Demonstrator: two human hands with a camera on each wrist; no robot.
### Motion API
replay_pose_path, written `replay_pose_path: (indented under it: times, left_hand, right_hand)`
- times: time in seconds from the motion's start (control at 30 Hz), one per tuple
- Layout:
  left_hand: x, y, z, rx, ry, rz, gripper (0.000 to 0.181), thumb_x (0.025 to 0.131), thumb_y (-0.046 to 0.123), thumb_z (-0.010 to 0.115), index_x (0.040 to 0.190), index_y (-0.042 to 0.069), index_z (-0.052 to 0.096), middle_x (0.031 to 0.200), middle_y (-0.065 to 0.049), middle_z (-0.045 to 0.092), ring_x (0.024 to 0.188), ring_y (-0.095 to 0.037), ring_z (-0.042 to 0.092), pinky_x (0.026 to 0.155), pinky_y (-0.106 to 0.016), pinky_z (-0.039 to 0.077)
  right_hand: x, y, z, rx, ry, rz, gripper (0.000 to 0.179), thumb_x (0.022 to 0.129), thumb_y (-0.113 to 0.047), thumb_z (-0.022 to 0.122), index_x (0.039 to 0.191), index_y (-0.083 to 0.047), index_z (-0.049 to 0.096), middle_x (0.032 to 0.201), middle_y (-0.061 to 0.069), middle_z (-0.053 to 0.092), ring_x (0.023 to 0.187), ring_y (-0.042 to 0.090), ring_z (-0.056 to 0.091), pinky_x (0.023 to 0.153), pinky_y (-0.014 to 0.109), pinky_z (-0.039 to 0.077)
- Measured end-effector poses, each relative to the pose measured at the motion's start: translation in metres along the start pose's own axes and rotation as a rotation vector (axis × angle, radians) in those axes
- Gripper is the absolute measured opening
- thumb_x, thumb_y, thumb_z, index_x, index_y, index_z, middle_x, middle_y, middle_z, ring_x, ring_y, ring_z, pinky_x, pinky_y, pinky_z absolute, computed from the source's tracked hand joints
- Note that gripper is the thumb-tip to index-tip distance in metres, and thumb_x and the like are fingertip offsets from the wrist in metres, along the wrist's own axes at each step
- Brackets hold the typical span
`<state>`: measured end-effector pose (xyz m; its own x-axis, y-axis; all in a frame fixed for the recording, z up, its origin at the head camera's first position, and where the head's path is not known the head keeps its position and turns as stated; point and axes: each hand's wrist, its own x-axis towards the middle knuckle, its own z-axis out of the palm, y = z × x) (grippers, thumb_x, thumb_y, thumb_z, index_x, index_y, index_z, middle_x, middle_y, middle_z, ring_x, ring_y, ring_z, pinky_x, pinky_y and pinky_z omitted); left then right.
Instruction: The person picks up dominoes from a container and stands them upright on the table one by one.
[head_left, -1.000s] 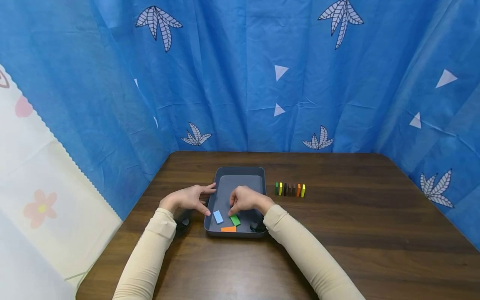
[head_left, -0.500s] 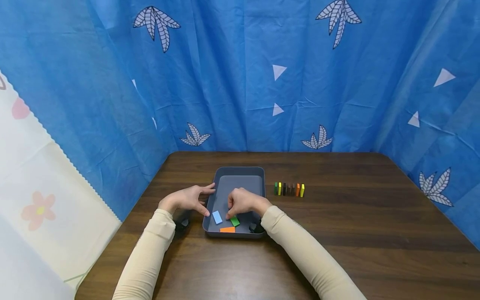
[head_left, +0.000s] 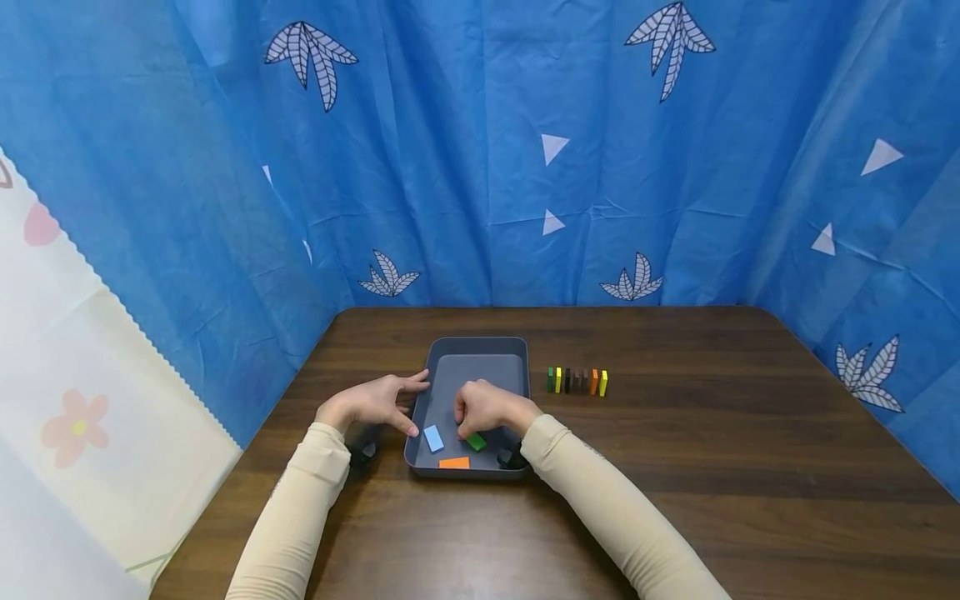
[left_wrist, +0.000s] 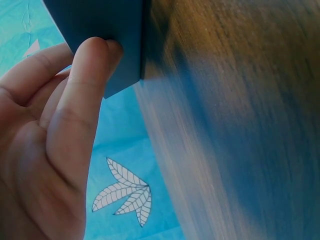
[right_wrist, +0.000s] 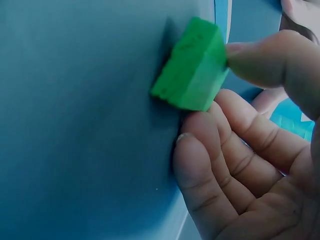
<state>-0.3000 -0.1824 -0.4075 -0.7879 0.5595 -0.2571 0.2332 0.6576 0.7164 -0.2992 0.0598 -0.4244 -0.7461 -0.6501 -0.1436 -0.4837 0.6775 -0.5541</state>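
Observation:
My right hand reaches into a dark grey tray and pinches a small green domino block between thumb and fingers. In the right wrist view the block stands tilted, close against the tray floor. Beside it in the tray lie a light blue block and an orange block, the orange one along the near wall. At the tray's left side is my left hand, its fingers extended and spread. The left wrist view has that thumb against the tray's outer wall.
Right of the tray, several domino blocks stand upright in a row, from a dark green block to a yellow block. Everything rests on a brown wooden table. A blue curtain hangs behind it.
My right fingers have closed in on the green block, which now shows tilted and partly covered by them. The left hand stays at the tray's side. The head view has shifted slightly.

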Motion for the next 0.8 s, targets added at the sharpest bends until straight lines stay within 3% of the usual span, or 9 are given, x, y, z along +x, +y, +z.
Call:
replay_pose_path:
  times: [0.43, 0.8]
  left_hand:
    - [0.001, -0.003, -0.001, -0.007, -0.015, 0.020, 0.096, 0.079, 0.019, 0.086, 0.155, -0.003, 0.031, 0.169, -0.016, 0.012, 0.136, -0.044, 0.050, 0.101, -0.043, 0.054]
    - [0.001, -0.001, -0.003, -0.014, -0.025, 0.023, 0.095, 0.080, 0.016, 0.086, 0.154, -0.004, 0.030, 0.169, -0.017, 0.011, 0.137, -0.044, 0.049, 0.102, -0.044, 0.053]
  right_hand:
    - [0.000, 0.010, -0.005, 0.177, -0.021, -0.052, 0.008, 0.084, -0.004, 0.075, 0.085, -0.010, 0.070, 0.078, 0.000, 0.062, 0.065, 0.012, 0.055, 0.058, 0.023, 0.047]
    - [-0.005, 0.014, -0.021, 0.401, 0.004, -0.123, 0.014, 0.088, 0.002, 0.069, 0.101, 0.007, 0.069, 0.086, 0.007, 0.070, 0.074, 0.012, 0.063, 0.070, 0.026, 0.056]
